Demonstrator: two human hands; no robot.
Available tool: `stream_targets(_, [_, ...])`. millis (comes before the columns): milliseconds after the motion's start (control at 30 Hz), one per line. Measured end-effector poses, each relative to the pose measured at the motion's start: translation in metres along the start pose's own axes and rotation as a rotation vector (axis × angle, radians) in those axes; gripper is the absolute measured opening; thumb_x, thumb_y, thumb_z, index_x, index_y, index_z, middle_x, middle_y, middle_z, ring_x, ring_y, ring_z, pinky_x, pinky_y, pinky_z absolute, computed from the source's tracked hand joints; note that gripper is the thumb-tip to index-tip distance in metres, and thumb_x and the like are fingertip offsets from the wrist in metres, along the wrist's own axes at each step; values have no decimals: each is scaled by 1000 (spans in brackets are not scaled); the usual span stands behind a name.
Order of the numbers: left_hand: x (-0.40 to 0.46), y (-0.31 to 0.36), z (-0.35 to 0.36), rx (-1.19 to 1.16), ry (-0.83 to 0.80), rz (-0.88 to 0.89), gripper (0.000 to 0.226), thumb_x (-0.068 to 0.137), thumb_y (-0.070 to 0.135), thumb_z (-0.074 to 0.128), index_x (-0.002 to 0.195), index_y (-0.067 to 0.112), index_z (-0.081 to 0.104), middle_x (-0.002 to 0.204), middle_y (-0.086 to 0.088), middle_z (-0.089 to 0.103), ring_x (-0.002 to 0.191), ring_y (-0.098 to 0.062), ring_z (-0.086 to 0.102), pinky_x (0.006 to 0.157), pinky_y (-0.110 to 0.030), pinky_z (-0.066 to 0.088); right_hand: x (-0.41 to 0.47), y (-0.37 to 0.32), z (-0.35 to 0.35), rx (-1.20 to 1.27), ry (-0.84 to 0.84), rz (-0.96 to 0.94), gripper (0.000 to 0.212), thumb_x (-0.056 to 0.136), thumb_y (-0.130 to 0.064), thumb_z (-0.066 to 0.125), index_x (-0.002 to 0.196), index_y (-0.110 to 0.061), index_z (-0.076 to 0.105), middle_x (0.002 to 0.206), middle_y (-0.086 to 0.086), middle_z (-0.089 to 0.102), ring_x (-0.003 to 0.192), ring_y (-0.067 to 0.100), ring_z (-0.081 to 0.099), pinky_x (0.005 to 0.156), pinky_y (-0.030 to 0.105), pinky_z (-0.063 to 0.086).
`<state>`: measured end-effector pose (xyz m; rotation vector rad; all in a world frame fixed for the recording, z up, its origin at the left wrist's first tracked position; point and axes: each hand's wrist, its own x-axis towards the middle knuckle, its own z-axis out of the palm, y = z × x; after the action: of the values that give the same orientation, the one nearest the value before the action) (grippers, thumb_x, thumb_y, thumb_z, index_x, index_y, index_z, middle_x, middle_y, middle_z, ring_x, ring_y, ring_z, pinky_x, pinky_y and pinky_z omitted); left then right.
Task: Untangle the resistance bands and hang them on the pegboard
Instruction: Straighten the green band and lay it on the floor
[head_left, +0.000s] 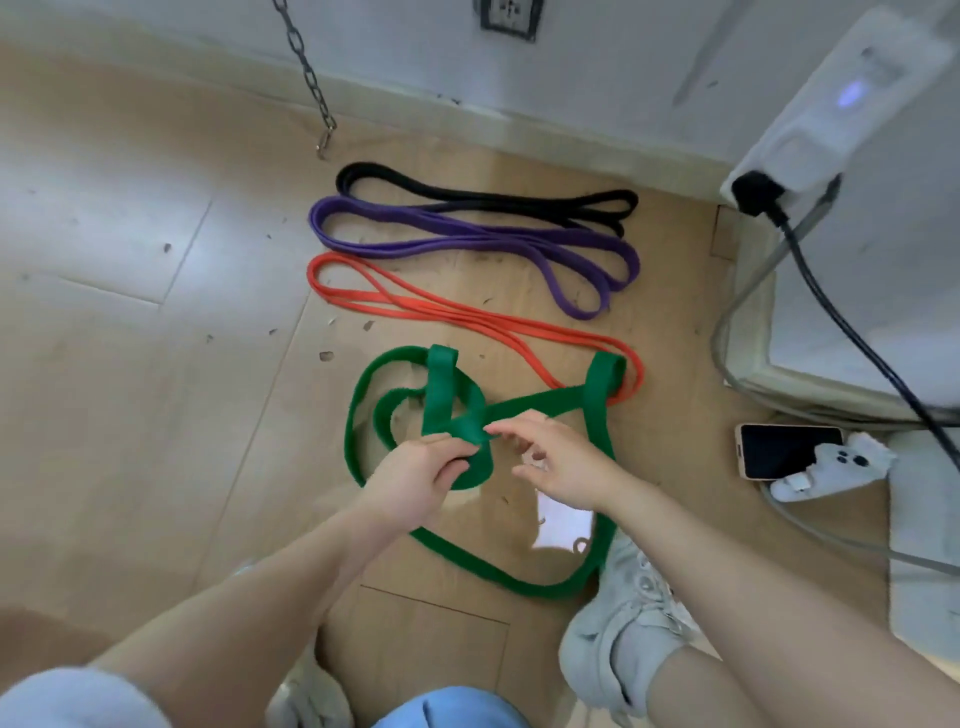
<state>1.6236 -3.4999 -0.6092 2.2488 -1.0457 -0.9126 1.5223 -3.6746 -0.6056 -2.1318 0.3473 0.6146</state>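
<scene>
A wide green resistance band (519, 577) lies tangled in loops on the wooden floor right below me. My left hand (415, 480) pinches a folded part of it near the knot at the centre. My right hand (558, 462) hovers beside that knot with fingers spread, its fingertips at the band; I cannot tell whether they touch it. Beyond lie an orange band (457, 312), a purple band (467, 241) and a black band (483, 197), each laid out flat and side by side. The green band's far right loop overlaps the orange one. No pegboard is in view.
A metal chain (306, 73) hangs down by the back wall. A phone (787, 449) and a white power strip (831, 467) lie at the right, with cables (841, 322) running to a white appliance. My grey shoes (623, 623) stand close to the green band.
</scene>
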Motion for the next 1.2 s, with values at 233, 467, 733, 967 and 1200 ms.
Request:
stream_targets(233, [-60,76,-92,-303,296,260,22,90,14,53,109,10,64,106,1,66,99,-9,59,91,-23,45,-69,-106,-23,26,521,-281,51,83,-17,67,130,-23,50,128,-12,45,106,0,47,94,25,43])
stream_targets(467, [-129,198,-191,-714,598,534,22,93,3,49,95,21,62,89,3,66,85,-2,61,80,-16,49,-177,-255,-112,445,711,-546,31,88,4,55,99,-24,53,89,-1,63,66,3,60,60,20,50])
stream_targets(733, [-195,308,-296,-690,626,746,11,91,12,56,87,18,64,70,10,68,68,-6,65,61,-25,56,-275,-354,-171,365,812,-751,25,82,-24,54,105,-20,63,98,0,71,93,17,67,97,38,49])
stream_targets(967, [-217,355,-320,-633,690,799,8,89,12,60,90,18,65,80,9,68,69,2,65,58,-18,52,-303,-386,-192,369,991,-770,21,91,-8,56,110,-12,64,107,11,69,103,31,64,98,49,47])
stream_targets(1200, [-207,366,-310,-703,571,663,33,89,20,61,119,14,50,96,0,69,92,-14,66,85,-28,52,-324,-412,-213,612,1055,-845,12,91,-5,54,97,-11,63,92,4,65,87,19,61,90,38,51])
